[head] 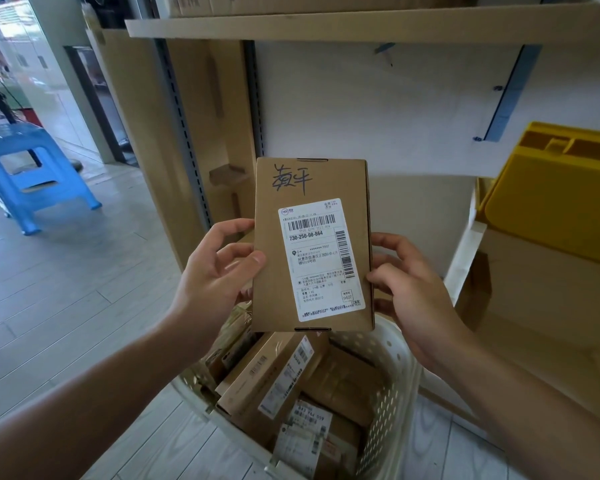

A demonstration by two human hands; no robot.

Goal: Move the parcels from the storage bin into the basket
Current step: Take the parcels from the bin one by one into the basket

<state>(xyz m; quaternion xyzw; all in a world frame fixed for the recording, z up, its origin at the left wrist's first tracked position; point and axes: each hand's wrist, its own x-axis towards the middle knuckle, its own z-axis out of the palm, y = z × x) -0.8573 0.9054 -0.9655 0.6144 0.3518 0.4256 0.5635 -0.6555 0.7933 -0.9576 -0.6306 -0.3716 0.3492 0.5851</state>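
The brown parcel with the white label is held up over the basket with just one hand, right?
Not quite. The head view shows both hands on the brown parcel: left hand and right hand, one at each side, above the basket.

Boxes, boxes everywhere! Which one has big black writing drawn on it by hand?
The box held up in both hands, above the basket. Black marker scribbles sit above its white label; the boxes down in the basket show only printed labels.
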